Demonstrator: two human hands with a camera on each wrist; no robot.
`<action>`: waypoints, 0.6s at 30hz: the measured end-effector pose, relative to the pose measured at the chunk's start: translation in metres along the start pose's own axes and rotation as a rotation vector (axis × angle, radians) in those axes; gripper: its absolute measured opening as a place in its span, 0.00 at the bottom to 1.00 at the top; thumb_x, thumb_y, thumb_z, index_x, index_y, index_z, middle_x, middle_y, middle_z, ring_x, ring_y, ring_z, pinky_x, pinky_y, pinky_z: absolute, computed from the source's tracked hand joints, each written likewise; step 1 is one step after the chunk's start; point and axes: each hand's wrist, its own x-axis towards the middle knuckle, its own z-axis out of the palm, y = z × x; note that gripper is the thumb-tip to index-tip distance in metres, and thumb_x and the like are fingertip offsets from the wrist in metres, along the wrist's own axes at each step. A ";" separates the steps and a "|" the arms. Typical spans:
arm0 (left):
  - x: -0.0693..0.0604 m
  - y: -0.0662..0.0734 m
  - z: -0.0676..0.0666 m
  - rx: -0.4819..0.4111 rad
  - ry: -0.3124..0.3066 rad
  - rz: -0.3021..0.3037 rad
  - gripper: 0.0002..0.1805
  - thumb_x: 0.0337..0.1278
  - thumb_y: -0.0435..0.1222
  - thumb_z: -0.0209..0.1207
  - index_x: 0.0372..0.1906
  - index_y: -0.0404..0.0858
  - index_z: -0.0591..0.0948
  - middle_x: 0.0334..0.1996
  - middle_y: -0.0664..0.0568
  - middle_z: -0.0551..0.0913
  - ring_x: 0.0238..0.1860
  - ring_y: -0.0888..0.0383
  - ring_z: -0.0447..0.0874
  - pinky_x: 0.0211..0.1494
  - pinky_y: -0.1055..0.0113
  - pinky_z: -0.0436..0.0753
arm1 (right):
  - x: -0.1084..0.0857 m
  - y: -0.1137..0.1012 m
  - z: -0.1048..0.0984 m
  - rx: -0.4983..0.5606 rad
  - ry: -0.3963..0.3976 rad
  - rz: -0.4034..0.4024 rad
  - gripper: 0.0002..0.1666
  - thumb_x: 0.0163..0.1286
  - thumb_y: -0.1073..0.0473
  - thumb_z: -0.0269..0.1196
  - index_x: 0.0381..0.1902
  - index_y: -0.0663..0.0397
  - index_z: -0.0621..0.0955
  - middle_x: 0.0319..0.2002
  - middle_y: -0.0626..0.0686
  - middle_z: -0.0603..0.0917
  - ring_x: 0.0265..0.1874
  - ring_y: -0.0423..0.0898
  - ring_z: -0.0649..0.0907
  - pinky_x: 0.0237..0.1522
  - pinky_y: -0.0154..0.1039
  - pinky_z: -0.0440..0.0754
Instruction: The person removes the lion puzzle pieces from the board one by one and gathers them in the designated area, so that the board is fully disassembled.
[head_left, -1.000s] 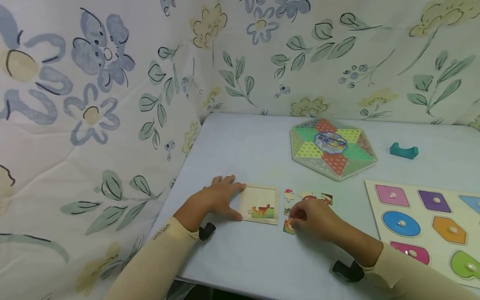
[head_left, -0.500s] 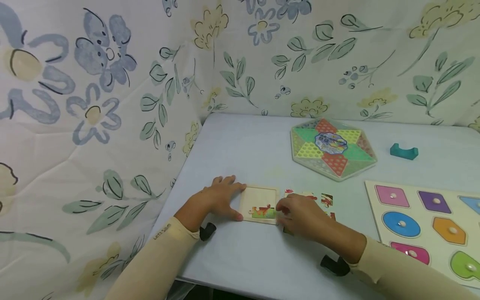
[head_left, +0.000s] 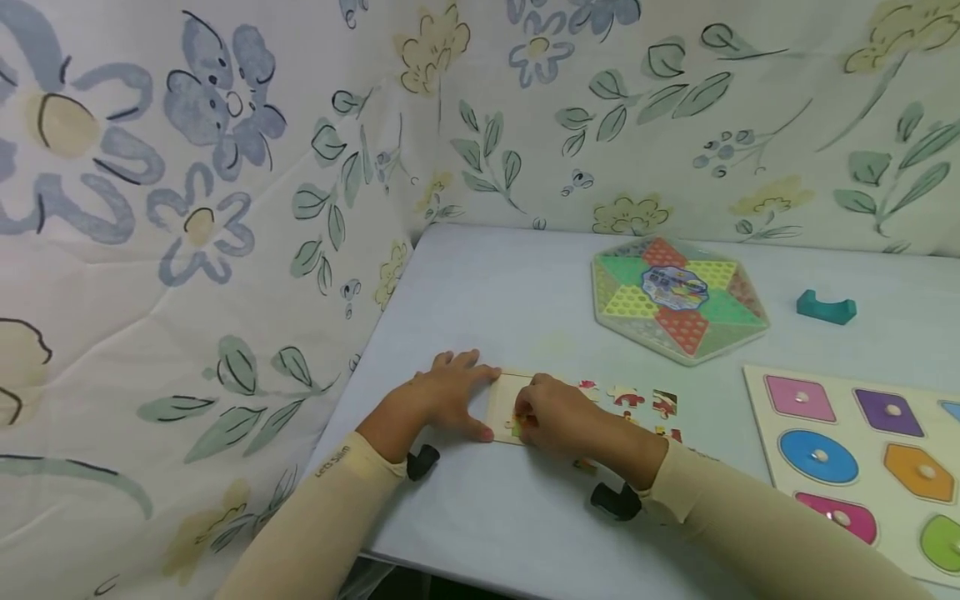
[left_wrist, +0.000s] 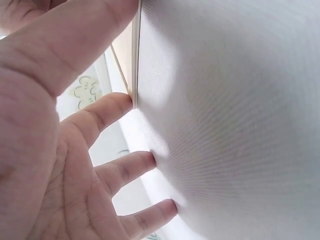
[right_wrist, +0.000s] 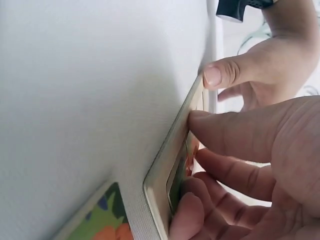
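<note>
A shallow wooden puzzle tray [head_left: 516, 385] lies flat on the table, partly covered by my right hand. My left hand [head_left: 444, 398] is spread at its left side; in the left wrist view the index fingertip [left_wrist: 122, 100] touches the tray's corner, other fingers straight on the cloth. My right hand [head_left: 562, 418] is over the tray, thumb and fingers curled around a small jigsaw piece [right_wrist: 193, 149], mostly hidden by them. Green and orange pieces [head_left: 514, 427] show in the tray's lower part. Several loose jigsaw pieces [head_left: 627, 397] lie to the right, some behind the right hand.
A hexagonal Chinese checkers board [head_left: 681, 298] lies farther back. Beside it is a teal notched block [head_left: 826, 307]. A knobbed shape board [head_left: 802, 421] takes up the right side. The table's front edge [head_left: 442, 569] is near my arms; floral cloth hangs behind and left.
My right hand has moved left from the loose pieces onto the tray. The left hand has stayed at the tray's left side. The head view has shifted slightly.
</note>
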 end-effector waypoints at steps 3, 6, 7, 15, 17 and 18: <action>0.001 0.001 0.000 0.001 0.001 -0.004 0.52 0.47 0.61 0.75 0.79 0.62 0.63 0.83 0.51 0.49 0.81 0.37 0.43 0.71 0.27 0.60 | 0.000 0.000 0.000 -0.003 -0.001 0.007 0.12 0.64 0.59 0.74 0.44 0.51 0.85 0.41 0.48 0.78 0.37 0.44 0.77 0.45 0.41 0.79; 0.001 0.001 0.000 0.007 0.002 -0.004 0.53 0.46 0.61 0.75 0.79 0.62 0.63 0.83 0.51 0.50 0.81 0.37 0.44 0.71 0.28 0.61 | 0.000 0.000 0.000 0.003 0.006 0.011 0.12 0.63 0.59 0.74 0.44 0.51 0.85 0.41 0.48 0.78 0.37 0.44 0.76 0.45 0.40 0.79; 0.001 0.001 0.000 0.008 0.003 -0.004 0.53 0.46 0.61 0.75 0.79 0.62 0.63 0.83 0.50 0.50 0.81 0.37 0.44 0.71 0.28 0.61 | 0.000 0.000 0.000 0.009 0.008 0.014 0.12 0.64 0.58 0.74 0.44 0.51 0.85 0.41 0.47 0.78 0.38 0.44 0.76 0.46 0.40 0.79; -0.001 0.002 0.000 0.004 0.005 -0.005 0.53 0.46 0.60 0.75 0.79 0.62 0.63 0.83 0.50 0.50 0.81 0.37 0.44 0.71 0.27 0.60 | -0.002 0.006 0.000 0.147 0.056 0.003 0.06 0.65 0.63 0.71 0.36 0.46 0.84 0.32 0.43 0.81 0.35 0.42 0.78 0.42 0.39 0.79; -0.001 0.003 0.000 0.004 0.006 -0.005 0.53 0.46 0.60 0.75 0.79 0.62 0.63 0.83 0.50 0.50 0.81 0.36 0.44 0.71 0.27 0.60 | -0.003 0.007 -0.001 0.164 0.066 -0.016 0.07 0.66 0.64 0.71 0.35 0.46 0.84 0.30 0.43 0.81 0.33 0.42 0.78 0.40 0.39 0.79; -0.001 0.003 0.000 0.004 0.006 -0.006 0.53 0.46 0.60 0.75 0.79 0.61 0.63 0.83 0.50 0.50 0.81 0.36 0.44 0.71 0.27 0.60 | -0.003 0.007 -0.002 0.173 0.065 -0.020 0.07 0.66 0.64 0.71 0.34 0.45 0.83 0.30 0.42 0.81 0.33 0.41 0.78 0.40 0.39 0.79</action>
